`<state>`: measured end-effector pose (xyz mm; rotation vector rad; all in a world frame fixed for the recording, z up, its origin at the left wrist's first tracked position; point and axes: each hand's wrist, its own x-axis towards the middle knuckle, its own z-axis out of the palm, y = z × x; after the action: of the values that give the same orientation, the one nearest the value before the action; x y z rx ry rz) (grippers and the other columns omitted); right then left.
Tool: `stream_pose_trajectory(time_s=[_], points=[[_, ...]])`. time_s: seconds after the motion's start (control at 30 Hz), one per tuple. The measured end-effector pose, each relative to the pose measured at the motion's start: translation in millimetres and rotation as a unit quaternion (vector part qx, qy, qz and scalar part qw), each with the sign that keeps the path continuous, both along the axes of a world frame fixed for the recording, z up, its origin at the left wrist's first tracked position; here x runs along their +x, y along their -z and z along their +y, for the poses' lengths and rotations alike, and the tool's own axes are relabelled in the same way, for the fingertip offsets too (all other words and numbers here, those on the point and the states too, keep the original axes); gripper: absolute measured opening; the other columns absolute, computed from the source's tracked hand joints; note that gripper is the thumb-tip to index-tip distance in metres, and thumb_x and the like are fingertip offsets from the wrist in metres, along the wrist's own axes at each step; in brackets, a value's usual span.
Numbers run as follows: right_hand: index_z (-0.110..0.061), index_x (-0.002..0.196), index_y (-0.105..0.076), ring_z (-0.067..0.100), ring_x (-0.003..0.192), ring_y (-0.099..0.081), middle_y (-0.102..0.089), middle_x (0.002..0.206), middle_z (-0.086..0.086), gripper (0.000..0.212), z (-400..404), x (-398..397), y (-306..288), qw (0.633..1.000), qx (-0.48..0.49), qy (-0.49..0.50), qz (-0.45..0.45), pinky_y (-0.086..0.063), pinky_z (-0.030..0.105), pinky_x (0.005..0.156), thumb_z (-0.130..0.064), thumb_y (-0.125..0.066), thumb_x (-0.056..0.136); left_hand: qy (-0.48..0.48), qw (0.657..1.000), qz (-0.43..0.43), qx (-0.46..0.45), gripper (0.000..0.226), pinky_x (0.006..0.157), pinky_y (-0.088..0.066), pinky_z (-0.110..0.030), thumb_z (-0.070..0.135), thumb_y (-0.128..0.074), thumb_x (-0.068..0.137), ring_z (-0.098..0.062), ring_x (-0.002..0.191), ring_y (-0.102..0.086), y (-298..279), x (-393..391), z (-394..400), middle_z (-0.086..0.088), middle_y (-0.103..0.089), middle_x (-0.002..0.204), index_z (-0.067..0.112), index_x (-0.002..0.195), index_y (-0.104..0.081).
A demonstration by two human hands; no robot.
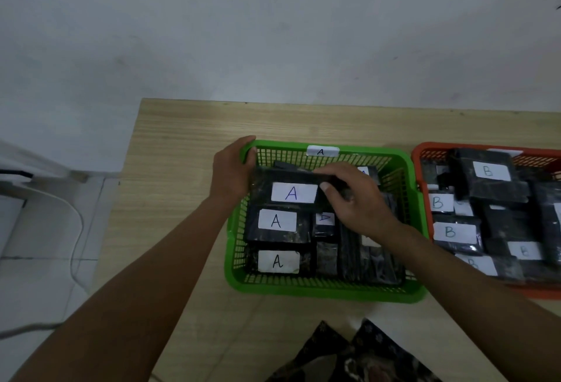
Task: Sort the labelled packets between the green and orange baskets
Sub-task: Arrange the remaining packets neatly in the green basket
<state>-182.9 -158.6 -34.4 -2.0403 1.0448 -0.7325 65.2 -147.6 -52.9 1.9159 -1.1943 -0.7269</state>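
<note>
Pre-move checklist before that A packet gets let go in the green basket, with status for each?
1. Label on the held packet reads A: ok.
2. Tag on the green basket reads A, so it matches: ok.
3. Both hands on the packet, left hand at its left end, right hand over its right end: ok.
4. Packet over the basket's inside, not past the rim: ok.
5. Space beneath it: cannot tell; other A packets lie close in front.
6. A small packet nearer the middle has a label that I cannot read; may be missorted: cannot tell.
7. Orange basket shows only B labels: ok.
</note>
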Motion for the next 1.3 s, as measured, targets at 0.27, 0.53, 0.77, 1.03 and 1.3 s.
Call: stream_pose_trajectory(time_s=[0.27,0.53,0.77,1.03,1.3], points=[[-0.021,0.112,-0.064,0.020,0.091,-0.066,-0.067,0.107,0.001,0.018,5,15,-8,0.967,0.243,-0.021,0.078,-0.055,0.031,0.075,-0.015,-0.059,0.096,0.001,1.000,-0.019,0.003,0.031,0.100,-0.039,-0.017,0.015,-0.060,0.094,-0.018,0.116,-0.061,0,1,-1,-0.009,-0.067,0.124,0.010,0.124,-0.066],[-0.016,0.110,-0.067,0.010,0.089,-0.058,-0.063,0.098,-0.004,0.021,-29,1,-5,0.989,0.099,0.109,0.025,-0.052,0.029,0.082,-0.006,-0.061,0.092,-0.014,0.999,0.034,0.019,0.032,0.099,-0.033,-0.009,0.025,-0.057,0.096,-0.002,0.119,-0.052,-2,3,0,0.003,-0.062,0.132,0.022,0.128,-0.064],[-0.016,0.123,-0.057,0.016,0.114,-0.056,-0.061,0.124,0.002,0.031,-30,22,24,0.992,0.077,0.024,0.095,-0.040,0.022,0.092,-0.006,-0.056,0.094,-0.013,0.999,0.030,0.010,0.033,0.102,-0.035,-0.014,0.027,-0.057,0.096,-0.007,0.122,-0.054,2,4,1,0.002,-0.062,0.132,0.021,0.128,-0.063],[-0.017,0.128,-0.063,0.033,0.115,-0.054,-0.059,0.124,0.011,0.037,-10,35,44,0.946,-0.091,0.090,0.297,-0.048,0.048,0.090,-0.024,-0.059,0.092,-0.025,1.000,0.008,0.016,0.036,0.101,-0.033,-0.014,0.029,-0.058,0.095,-0.008,0.122,-0.054,4,4,-1,0.000,-0.061,0.133,0.019,0.130,-0.062],[-0.027,0.136,-0.053,0.025,0.128,-0.045,-0.058,0.136,-0.001,0.075,11,40,18,0.914,0.041,0.043,0.402,-0.027,0.046,0.107,-0.077,-0.047,0.080,-0.030,0.999,-0.019,0.018,0.035,0.094,-0.037,-0.015,0.031,-0.059,0.094,-0.002,0.106,-0.055,3,4,0,-0.001,-0.067,0.124,0.016,0.126,-0.065]])
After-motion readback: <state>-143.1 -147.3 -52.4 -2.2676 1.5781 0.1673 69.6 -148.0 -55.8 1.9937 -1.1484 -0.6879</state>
